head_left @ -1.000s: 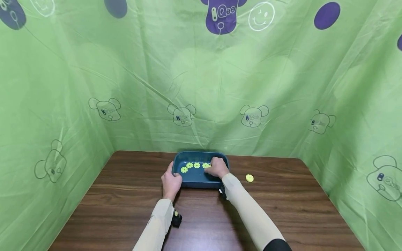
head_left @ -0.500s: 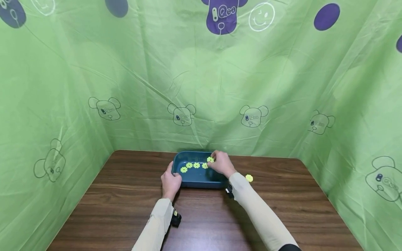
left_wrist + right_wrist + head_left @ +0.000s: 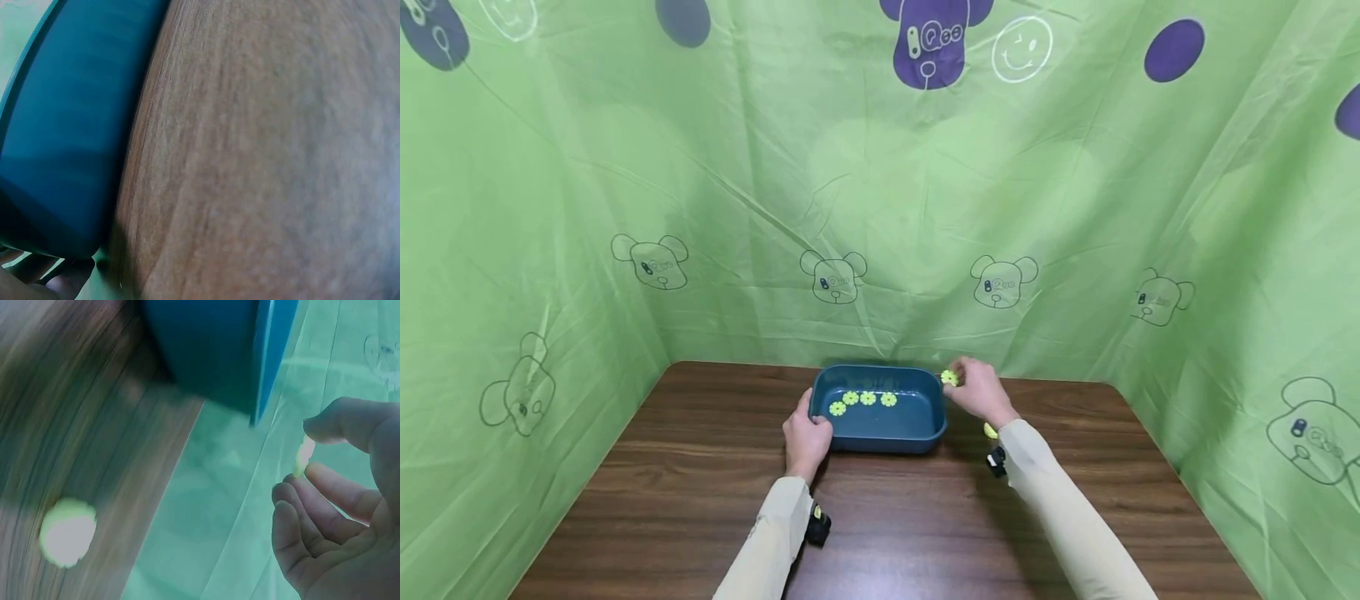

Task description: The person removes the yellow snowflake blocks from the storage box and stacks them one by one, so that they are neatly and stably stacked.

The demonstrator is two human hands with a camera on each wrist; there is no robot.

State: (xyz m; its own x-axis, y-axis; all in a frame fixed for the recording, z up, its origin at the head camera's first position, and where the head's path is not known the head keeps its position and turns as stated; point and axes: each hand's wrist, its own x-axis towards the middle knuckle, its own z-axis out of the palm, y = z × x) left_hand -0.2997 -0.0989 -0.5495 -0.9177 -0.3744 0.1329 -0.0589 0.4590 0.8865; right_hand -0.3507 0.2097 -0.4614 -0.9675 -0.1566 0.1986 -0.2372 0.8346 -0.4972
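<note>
Yellow disc [image 3: 948, 378] | right fingers [image 3: 344, 489] pinch it | left fingers [image 3: 805, 402] grip tray [image 3: 880, 444] | second disc [image 3: 989, 431] partly hidden

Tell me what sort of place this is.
Probably a recording booth: green printed cloth walls surround three sides of the wood-grained table, and small black devices are worn at both wrists.

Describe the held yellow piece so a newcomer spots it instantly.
Find the blue tray on the brown table. Just beyond its right end, the right hand pinches a yellow scalloped piece. Four others lie in the tray, another on the table; only this one is held.
</note>
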